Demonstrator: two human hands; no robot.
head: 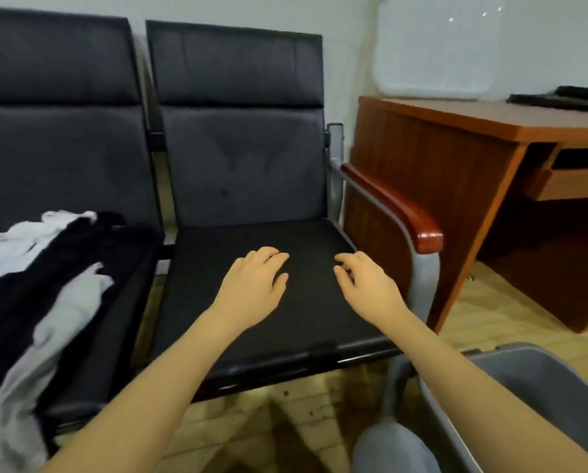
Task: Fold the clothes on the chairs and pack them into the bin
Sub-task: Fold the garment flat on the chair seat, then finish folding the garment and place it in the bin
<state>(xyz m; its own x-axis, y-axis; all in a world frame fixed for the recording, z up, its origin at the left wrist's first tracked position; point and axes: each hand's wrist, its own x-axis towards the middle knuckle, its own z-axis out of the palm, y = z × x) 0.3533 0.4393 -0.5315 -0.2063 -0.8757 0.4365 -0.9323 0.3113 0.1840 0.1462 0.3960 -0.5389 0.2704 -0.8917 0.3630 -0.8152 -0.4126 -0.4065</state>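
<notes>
Both bare forearms reach over a black chair seat (pixel 251 302); left hand (pixel 255 278) and right hand (pixel 364 285) hover loose-fingered, grasping nothing. Black-and-white clothes (pixel 46 285) lie on the left chair, grey bin (pixel 511 377) at lower right.

No readable text, label, brand, number or sign shows on anything here.

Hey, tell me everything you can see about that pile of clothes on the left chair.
The pile of clothes lies unfolded on the seat of the left chair, at the left edge of the view. It mixes black and white garments of soft fabric, crumpled and overlapping in loose strips, with white pieces at the top and along the front edge and black between them. The picture is blurred there, so single garments cannot be told apart. Part of it runs out of frame. Neither hand touches it.
</notes>
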